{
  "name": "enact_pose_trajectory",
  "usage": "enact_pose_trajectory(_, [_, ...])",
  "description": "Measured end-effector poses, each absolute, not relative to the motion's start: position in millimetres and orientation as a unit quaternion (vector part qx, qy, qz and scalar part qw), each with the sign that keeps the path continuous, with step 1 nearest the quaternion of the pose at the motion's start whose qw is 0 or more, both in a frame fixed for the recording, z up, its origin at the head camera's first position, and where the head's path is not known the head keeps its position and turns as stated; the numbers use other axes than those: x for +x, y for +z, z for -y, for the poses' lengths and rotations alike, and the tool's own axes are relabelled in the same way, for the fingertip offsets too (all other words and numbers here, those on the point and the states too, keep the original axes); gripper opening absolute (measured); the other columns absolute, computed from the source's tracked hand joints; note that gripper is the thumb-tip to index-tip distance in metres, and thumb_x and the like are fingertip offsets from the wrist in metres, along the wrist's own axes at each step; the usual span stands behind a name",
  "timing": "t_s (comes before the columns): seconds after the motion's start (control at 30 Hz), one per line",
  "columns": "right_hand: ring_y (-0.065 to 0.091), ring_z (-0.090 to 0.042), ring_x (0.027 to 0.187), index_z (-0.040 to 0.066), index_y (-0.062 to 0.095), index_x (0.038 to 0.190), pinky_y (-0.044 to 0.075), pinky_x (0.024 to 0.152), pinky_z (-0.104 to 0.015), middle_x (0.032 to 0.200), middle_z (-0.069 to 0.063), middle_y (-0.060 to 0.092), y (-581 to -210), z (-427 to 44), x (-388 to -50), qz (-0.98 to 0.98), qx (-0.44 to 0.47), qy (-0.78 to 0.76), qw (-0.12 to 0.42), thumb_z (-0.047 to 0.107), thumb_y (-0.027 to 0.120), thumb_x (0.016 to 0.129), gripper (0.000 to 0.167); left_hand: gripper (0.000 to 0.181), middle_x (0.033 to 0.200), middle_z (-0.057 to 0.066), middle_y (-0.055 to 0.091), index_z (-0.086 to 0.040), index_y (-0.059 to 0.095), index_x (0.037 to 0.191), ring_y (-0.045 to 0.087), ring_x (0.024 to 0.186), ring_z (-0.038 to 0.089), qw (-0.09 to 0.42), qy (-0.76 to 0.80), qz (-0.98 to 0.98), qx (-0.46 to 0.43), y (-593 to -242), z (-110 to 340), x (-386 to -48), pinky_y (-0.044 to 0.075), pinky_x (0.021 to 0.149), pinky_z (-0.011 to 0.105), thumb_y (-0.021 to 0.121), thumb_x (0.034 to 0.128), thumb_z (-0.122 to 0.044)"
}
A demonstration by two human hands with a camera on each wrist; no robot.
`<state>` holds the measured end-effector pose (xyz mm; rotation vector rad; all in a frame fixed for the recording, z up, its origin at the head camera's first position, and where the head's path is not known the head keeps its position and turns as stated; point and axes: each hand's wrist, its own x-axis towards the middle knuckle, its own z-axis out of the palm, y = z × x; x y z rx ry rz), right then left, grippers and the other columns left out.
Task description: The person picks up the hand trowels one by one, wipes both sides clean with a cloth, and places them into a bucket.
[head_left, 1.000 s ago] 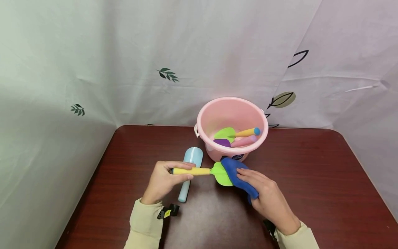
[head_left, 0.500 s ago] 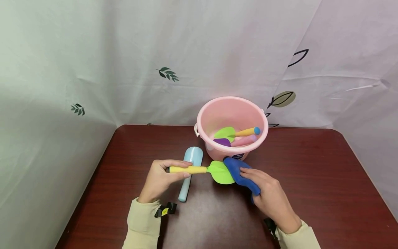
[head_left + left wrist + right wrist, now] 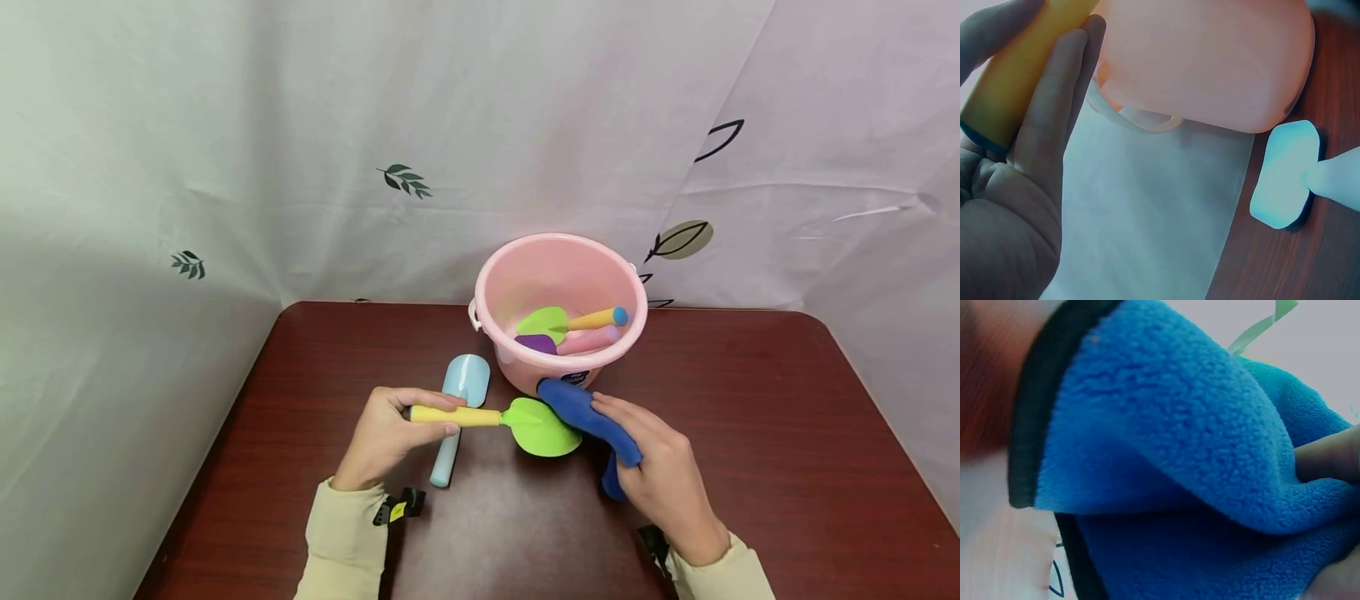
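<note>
My left hand (image 3: 382, 437) pinches the yellow handle (image 3: 455, 416) of a toy shovel whose green blade (image 3: 542, 428) points right. In the left wrist view, fingers and thumb of the left hand (image 3: 1029, 144) lie along the yellow handle (image 3: 1019, 69). My right hand (image 3: 663, 467) holds a folded blue cloth (image 3: 588, 414) at the blade's upper right edge. Up close in the right wrist view, the fleecy cloth (image 3: 1172, 412) with a black border is gripped between fingers (image 3: 1332, 455). Part of the blade's edge is behind the cloth.
Behind the hands stands a pink bucket (image 3: 517, 258) holding a green shovel (image 3: 543, 323) with an orange handle and a purple one (image 3: 536, 342) with a pink handle. A light blue scoop (image 3: 467, 377) lies on the brown table (image 3: 352, 350), partly under the held handle.
The cloth and right hand have shifted right along the blade, uncovering more of the green. The left hand with the shovel has moved slightly left since the earliest frame.
</note>
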<state>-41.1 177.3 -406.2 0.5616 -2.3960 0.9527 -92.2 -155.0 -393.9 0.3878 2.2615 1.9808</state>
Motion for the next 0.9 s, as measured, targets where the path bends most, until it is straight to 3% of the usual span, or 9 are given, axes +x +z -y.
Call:
enact_pose_trajectory(0.53, [0.064, -0.025, 0.114, 0.000, 0.070, 0.122, 0.039, 0.107, -0.019, 0.124, -0.013, 0.069, -406, -169, -41, 0.823, 0.290, 0.366, 0.322, 0.004, 0.044, 0.085, 0.045, 0.022, 0.096, 0.005, 0.077, -0.008, 0.081, 0.092, 0.071, 0.093, 0.023, 0.090, 0.644, -0.748, 0.132, -398, 129, -91, 0.060, 0.071, 0.032, 0.090, 0.0722, -0.007])
enact_pose_trajectory(0.9, [0.062, -0.025, 0.121, 0.005, 0.069, 0.127, 0.036, 0.110, -0.022, 0.130, -0.010, 0.066, -406, -164, -40, 0.823, 0.353, 0.370, 0.246, -0.016, 0.059, 0.068, 0.064, 0.022, 0.096, 0.002, 0.077, -0.010, 0.082, 0.092, 0.072, 0.096, 0.021, 0.075, 0.645, -0.749, 0.131, -400, 119, -90, 0.059, 0.075, 0.030, 0.090, 0.0722, -0.008])
